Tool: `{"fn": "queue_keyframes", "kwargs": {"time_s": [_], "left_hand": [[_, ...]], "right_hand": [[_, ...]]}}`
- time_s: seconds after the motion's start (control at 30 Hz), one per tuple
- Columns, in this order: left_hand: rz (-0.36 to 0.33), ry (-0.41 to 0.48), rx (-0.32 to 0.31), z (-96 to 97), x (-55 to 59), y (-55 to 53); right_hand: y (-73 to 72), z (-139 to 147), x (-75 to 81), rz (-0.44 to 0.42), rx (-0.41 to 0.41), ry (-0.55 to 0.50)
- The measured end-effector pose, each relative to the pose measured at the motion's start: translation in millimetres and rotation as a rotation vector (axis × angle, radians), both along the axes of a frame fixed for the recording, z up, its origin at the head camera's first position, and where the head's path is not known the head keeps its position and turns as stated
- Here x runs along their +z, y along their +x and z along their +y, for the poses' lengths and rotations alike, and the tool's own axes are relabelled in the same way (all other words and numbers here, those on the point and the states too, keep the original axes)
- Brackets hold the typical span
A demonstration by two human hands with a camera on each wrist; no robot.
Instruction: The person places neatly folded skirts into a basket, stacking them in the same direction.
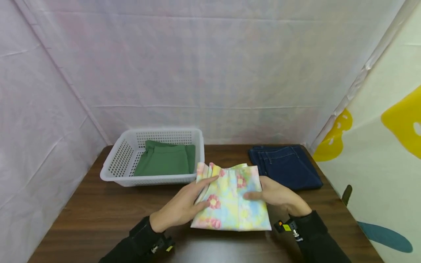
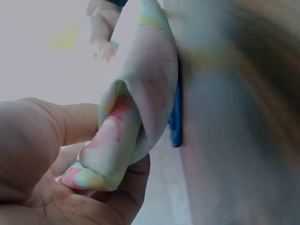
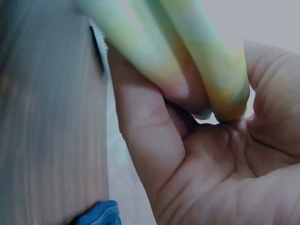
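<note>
A folded floral garment (image 1: 230, 204), in yellow, pink and pale blue, is held up between both hands in the head view. My left hand (image 1: 184, 204) grips its left edge, thumb on the near face and fingers behind. In the left wrist view, the rolled folds of the garment (image 2: 145, 79) lie between thumb and curled fingers. My right hand (image 1: 279, 195) grips the opposite edge; the right wrist view shows thick folded layers (image 3: 220, 70) pinched against the palm. The garment hides some of the fingertips.
A white perforated basket (image 1: 112, 175) stands at the back left with folded green clothing (image 1: 164, 160) inside. Folded dark blue jeans (image 1: 286, 166) lie at the back right of the brown wooden table (image 1: 82, 215). Pale fabric walls (image 1: 210, 73) rise behind and on both sides.
</note>
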State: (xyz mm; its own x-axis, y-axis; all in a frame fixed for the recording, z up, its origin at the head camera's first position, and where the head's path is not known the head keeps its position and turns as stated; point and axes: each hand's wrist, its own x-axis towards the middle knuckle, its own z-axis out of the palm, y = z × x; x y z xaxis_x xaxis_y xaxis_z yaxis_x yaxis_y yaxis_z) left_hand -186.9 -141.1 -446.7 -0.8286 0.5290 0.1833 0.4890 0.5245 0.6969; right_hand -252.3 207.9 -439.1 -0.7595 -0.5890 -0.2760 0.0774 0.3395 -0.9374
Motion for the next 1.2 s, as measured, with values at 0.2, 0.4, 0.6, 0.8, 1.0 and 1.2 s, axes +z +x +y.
{"fn": "queue_keyframes", "kwargs": {"time_s": [0.2,0.4,0.6,0.8,1.0,1.2], "left_hand": [[0.015,0.032,0.042,-11.9,17.3,-8.7],[0.038,0.057,0.109,-26.7,30.8,-15.4],[0.116,0.006,0.227,-46.6,42.3,-22.4],[0.105,-0.03,0.296,-73.2,60.3,-40.5],[0.062,-0.082,0.336,-99.7,68.0,-63.4],[0.028,-0.099,0.356,-121.0,73.6,-79.6]], "right_hand": [[-4.9,-6.0,6.8,0.001,-0.068,-0.051],[-13.8,-22.1,12.7,0.038,-0.139,-0.101],[-29.1,-46.1,21.8,0.069,-0.167,-0.146],[-50.7,-76.9,30.4,-0.027,-0.17,-0.264],[-75.5,-107.7,38.8,-0.052,-0.154,-0.286],[-97.6,-137.4,44.5,-0.07,-0.137,-0.291]]}}
